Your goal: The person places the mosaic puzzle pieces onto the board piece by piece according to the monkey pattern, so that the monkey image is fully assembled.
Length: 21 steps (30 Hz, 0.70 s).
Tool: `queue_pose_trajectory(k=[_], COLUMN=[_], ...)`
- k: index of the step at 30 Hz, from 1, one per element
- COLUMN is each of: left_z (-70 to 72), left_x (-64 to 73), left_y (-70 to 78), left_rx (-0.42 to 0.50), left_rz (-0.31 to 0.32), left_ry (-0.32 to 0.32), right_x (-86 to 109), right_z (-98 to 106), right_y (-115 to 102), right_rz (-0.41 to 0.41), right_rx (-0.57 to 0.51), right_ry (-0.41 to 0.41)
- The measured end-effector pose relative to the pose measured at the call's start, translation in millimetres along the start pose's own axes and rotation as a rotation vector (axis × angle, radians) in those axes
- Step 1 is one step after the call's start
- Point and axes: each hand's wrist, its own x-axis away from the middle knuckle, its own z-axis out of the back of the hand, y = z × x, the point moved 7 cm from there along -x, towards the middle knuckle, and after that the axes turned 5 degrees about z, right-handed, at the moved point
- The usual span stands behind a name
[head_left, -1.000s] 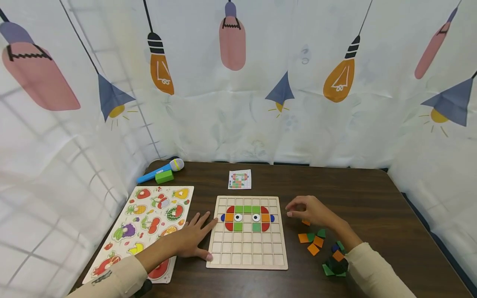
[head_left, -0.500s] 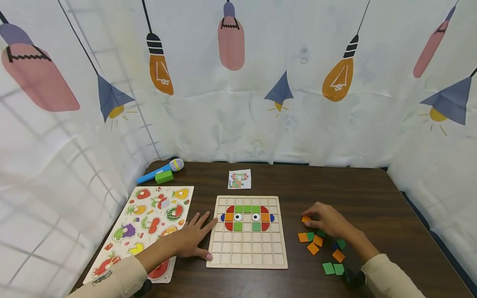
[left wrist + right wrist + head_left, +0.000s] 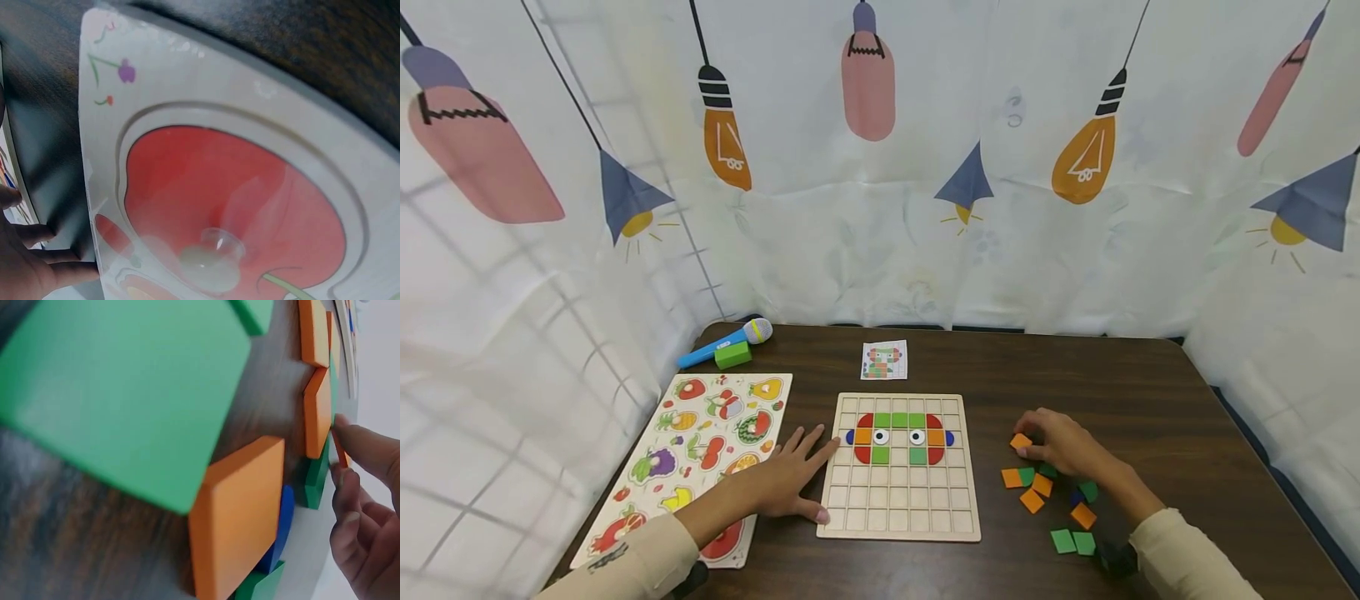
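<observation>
My left hand lies with spread fingers at the left edge of a wooden grid board, its thumb on the lower corner. Red, orange, green and blue tiles and two eye tiles form a face pattern in the board's upper rows. To the right of the board, my right hand pinches an orange square tile between thumb and index finger; the tile's edge shows between them in the right wrist view. Just below that hand lie loose orange tiles and green tiles, with a blue piece among them.
A fruit puzzle board lies left of the grid board, partly under my left forearm. Behind it are a toy microphone and a green block. A small pattern card sits beyond the grid board. A printed curtain surrounds the table.
My right hand has moved right from beside the grid board to the loose tiles and taken hold of an orange tile. The left hand has stayed in place.
</observation>
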Motion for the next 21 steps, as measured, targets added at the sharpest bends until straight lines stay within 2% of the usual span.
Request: queue_pose_trajectory(k=[4, 8, 16, 21], left_z=[0.1, 1.3, 2.1, 1.0], left_x=[-0.1, 1.8, 2.3, 1.0], left_y=[0.2, 1.8, 3.0, 1.5], left_rx=[0.001, 0.006, 0.005, 0.000], left_rz=[-0.005, -0.017, -0.016, 0.003], left_ry=[0.002, 0.010, 0.007, 0.003], right_x=[-1.5, -3.0, -10.2, -16.6], right_z=[-1, -2, -7, -18], right_y=[-2, -10, -37, -48], right_rz=[-0.015, 0.005, 0.126, 0.135], right_rx=[-0.021, -0.040, -0.095, -0.179], right_ry=[-0.008, -0.021, -0.046, -0.074])
